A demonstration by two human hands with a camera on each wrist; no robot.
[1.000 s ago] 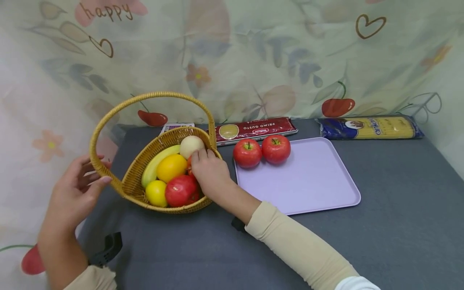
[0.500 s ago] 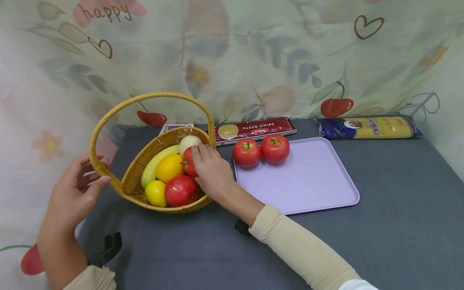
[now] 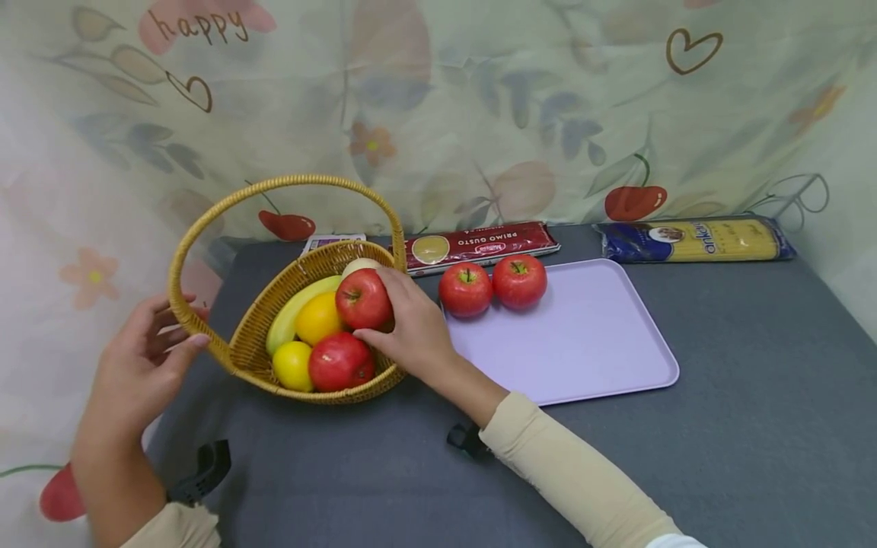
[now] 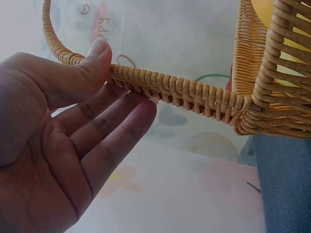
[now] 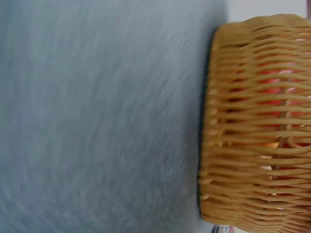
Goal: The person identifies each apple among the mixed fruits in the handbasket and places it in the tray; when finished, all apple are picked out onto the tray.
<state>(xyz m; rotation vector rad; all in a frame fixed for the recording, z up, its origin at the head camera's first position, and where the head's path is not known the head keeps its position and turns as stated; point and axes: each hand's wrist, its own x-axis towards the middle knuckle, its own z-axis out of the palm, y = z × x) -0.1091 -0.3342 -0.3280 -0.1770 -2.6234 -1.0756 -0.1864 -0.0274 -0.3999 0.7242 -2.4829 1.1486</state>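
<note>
Round red apple (image 3: 363,298), among the mixed fruit (image 3: 341,362) of the tan wicker basket (image 3: 255,335): pinched sideways in my right hand (image 3: 419,332); my left hand (image 3: 140,369) pinches the arched woven handle (image 3: 301,180), presumably to steady it.

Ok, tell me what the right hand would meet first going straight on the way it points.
Probably the pale round fruit just beyond the red apple that the right hand grips; depth is unclear, so the hand might pass over that fruit.

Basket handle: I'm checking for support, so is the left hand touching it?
Touching. The left wrist view shows it: the left hand has its thumb against the basket handle, fingers underneath.
</note>
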